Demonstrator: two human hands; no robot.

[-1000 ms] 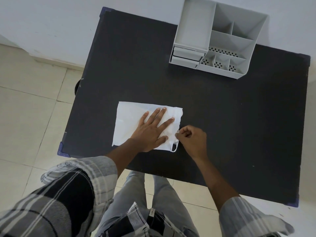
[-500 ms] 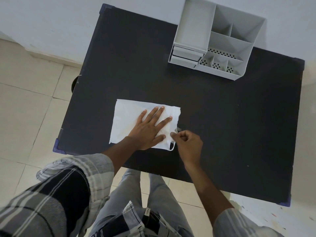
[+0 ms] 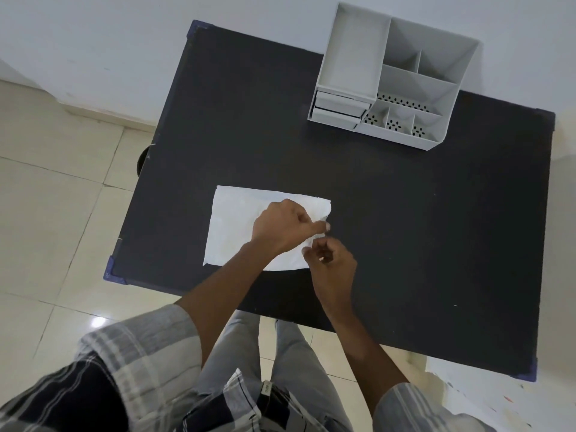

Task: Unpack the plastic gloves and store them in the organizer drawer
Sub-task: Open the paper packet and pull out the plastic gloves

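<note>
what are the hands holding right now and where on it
Both the left hand and the right hand pinch the white glove packet at its right edge.

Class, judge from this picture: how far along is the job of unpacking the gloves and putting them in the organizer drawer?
Done: nothing visible yet. In hand: the left hand and right hand both pinch the right edge of the white packet, apparently opening it. Left: removing the gloves and opening a drawer of the organizer; both look closed.

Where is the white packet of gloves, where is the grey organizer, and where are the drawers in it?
packet of gloves (image 3: 232, 226): head view, on its flat left part.
organizer (image 3: 433, 42): head view, on its tall back wall.
drawers (image 3: 338, 109): head view, on the closed fronts at the organizer's lower left.
</note>
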